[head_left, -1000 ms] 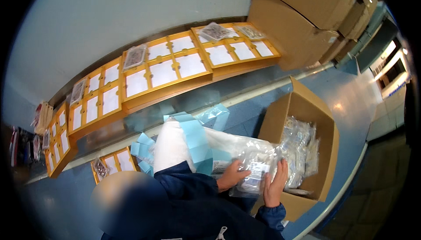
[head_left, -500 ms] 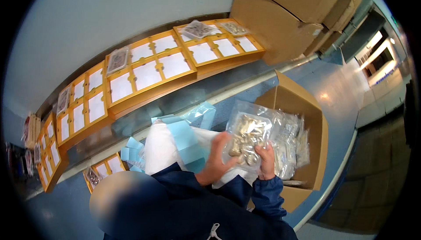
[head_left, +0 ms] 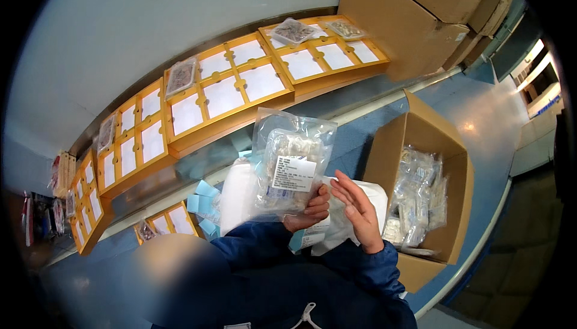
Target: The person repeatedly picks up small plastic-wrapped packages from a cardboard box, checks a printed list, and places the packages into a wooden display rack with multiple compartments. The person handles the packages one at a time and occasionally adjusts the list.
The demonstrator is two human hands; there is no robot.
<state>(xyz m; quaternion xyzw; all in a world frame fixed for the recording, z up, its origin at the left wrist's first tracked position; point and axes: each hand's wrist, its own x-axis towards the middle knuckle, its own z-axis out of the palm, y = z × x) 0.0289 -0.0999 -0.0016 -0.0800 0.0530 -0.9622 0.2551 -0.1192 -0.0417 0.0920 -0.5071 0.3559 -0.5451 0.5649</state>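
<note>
A clear, flat sealed plastic pack (head_left: 291, 145) is tilted up in front of me. Its pale contents sit in a tray shape, and a white printed label (head_left: 293, 173) faces me. Closed on the pack's lower right edge is my left hand (head_left: 309, 212), thumb and fingers bent round it. My right hand (head_left: 359, 210) is just to the right, apart from the pack, fingers stretched out and holding nothing. Beneath both hands are my white-covered legs (head_left: 237, 194).
To my right an open cardboard box (head_left: 458, 209) contains several similar packs (head_left: 418, 188). Yellow compartment trays (head_left: 234, 122) with white sheets line the wall shelf; packs (head_left: 293, 31) rest on some. Another yellow tray and crumpled blue material (head_left: 205, 200) lie at lower left. Large cartons (head_left: 402, 22) stand behind.
The pack has been turned from its beige pieces to its labelled side and moved left. My right hand has let go of it; my left hand now holds it alone.
</note>
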